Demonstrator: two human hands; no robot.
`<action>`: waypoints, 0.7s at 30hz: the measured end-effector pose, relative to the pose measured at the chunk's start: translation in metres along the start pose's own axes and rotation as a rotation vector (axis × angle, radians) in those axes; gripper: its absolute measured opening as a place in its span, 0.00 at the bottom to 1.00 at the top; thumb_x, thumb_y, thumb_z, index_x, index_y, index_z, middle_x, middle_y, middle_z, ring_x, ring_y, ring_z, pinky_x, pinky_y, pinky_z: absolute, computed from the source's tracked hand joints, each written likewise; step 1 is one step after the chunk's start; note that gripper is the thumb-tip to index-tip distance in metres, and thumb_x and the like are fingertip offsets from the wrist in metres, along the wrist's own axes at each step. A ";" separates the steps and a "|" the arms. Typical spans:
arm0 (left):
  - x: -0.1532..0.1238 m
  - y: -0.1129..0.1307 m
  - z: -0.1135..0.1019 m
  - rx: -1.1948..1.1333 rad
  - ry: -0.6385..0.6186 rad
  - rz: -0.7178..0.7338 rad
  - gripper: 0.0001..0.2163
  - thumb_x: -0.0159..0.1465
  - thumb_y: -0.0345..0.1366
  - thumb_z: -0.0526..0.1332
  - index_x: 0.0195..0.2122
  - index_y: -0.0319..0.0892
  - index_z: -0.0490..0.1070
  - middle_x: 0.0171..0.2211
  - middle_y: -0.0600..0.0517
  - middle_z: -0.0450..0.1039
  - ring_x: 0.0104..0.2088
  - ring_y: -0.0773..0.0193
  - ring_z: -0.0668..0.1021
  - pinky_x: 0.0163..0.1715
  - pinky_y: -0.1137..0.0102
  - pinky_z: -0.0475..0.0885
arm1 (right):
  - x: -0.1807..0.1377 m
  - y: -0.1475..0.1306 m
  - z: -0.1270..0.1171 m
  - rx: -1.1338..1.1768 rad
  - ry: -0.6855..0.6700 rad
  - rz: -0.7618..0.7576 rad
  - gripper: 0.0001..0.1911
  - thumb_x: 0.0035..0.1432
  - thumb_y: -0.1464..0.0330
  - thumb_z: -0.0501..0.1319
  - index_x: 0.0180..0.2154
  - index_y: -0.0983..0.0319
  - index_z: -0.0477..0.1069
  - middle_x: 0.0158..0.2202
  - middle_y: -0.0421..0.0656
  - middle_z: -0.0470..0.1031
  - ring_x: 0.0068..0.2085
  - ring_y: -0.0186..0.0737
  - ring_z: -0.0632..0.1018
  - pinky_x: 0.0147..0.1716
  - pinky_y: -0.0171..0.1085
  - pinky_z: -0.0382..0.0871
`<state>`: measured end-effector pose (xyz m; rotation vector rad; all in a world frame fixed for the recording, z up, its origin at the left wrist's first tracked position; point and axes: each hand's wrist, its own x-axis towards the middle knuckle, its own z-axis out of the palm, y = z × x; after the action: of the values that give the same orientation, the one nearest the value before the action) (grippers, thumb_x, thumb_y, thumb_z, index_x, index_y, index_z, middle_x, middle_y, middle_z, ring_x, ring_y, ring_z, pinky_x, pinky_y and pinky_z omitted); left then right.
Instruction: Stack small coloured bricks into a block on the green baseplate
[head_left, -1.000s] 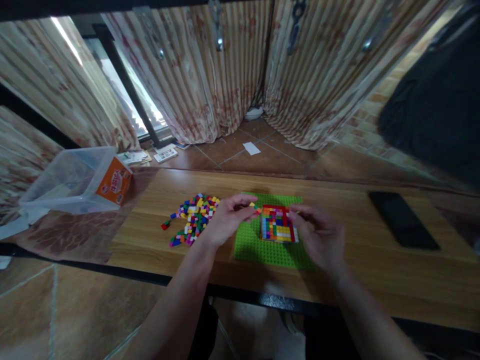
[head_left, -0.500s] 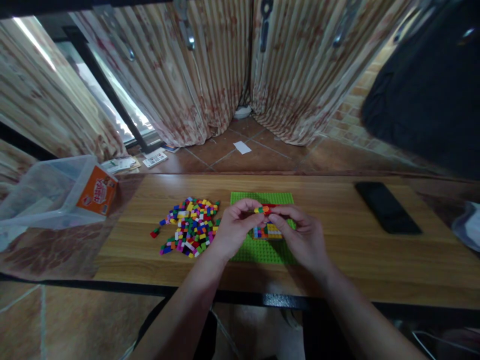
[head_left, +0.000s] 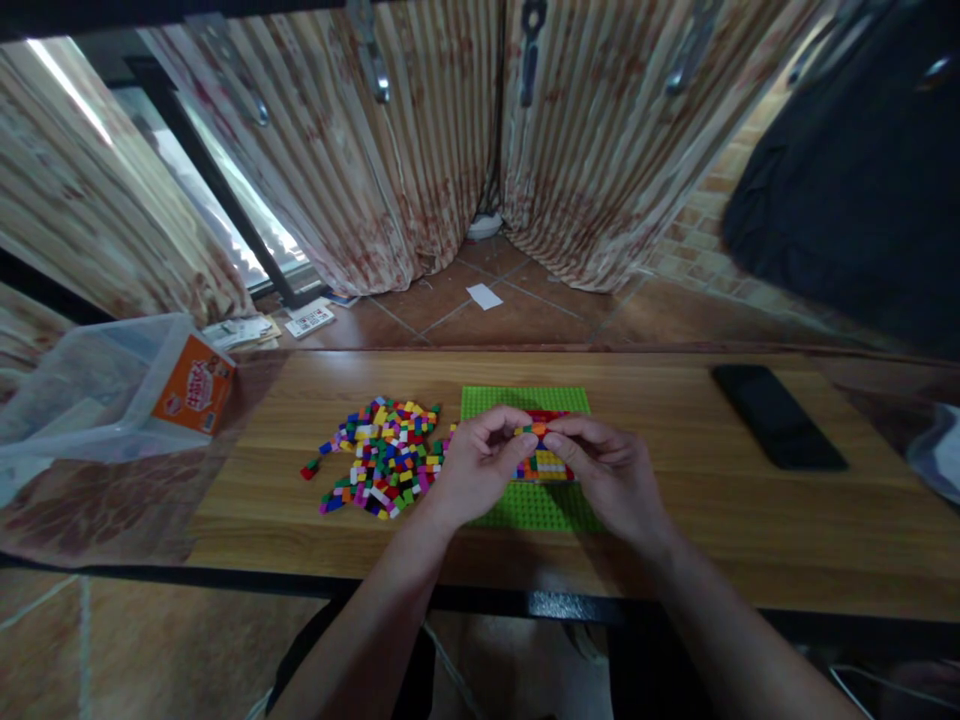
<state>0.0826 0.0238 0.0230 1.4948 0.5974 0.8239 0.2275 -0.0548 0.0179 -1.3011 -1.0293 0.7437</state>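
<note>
Head view: thumb and forefinger of left hand [head_left: 486, 462] and right hand [head_left: 611, 475] pinched on small brick piece [head_left: 539, 429], over multicoloured brick block [head_left: 551, 466]; can't tell if they touch. Block sits on green baseplate [head_left: 525, 516], partly hidden by hands. My read: block well built up, joining unconfirmed, plenty left in loose brick pile [head_left: 390, 455] left of baseplate.
</note>
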 end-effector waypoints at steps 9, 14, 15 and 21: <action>0.007 -0.006 -0.011 -0.051 0.124 -0.068 0.12 0.60 0.45 0.69 0.32 0.40 0.74 0.24 0.56 0.71 0.26 0.70 0.72 0.28 0.74 0.68 | 0.011 0.008 -0.041 -0.286 0.154 -0.127 0.06 0.59 0.61 0.68 0.34 0.55 0.83 0.34 0.40 0.83 0.37 0.40 0.82 0.39 0.40 0.76; 0.010 -0.010 -0.016 -0.028 0.246 -0.105 0.11 0.59 0.42 0.68 0.30 0.40 0.74 0.23 0.56 0.71 0.25 0.70 0.72 0.29 0.74 0.67 | 0.012 0.014 -0.057 -0.563 0.060 -0.253 0.08 0.63 0.63 0.64 0.37 0.56 0.82 0.38 0.43 0.82 0.39 0.41 0.82 0.41 0.41 0.77; 0.011 -0.011 -0.017 -0.014 0.244 -0.106 0.11 0.59 0.42 0.68 0.30 0.40 0.74 0.23 0.56 0.71 0.25 0.70 0.72 0.28 0.74 0.67 | 0.011 0.015 -0.056 -0.584 0.031 -0.271 0.08 0.64 0.64 0.63 0.37 0.56 0.82 0.38 0.43 0.82 0.39 0.41 0.81 0.41 0.42 0.77; 0.012 -0.015 -0.017 0.033 0.228 -0.110 0.10 0.59 0.42 0.67 0.30 0.40 0.74 0.23 0.56 0.72 0.26 0.69 0.72 0.28 0.73 0.67 | 0.009 0.019 -0.051 -0.611 -0.038 -0.234 0.07 0.63 0.63 0.65 0.37 0.54 0.83 0.40 0.43 0.80 0.41 0.42 0.81 0.43 0.43 0.77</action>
<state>0.0782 0.0451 0.0098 1.3938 0.8587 0.9093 0.2803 -0.0643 0.0026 -1.6425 -1.4800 0.2767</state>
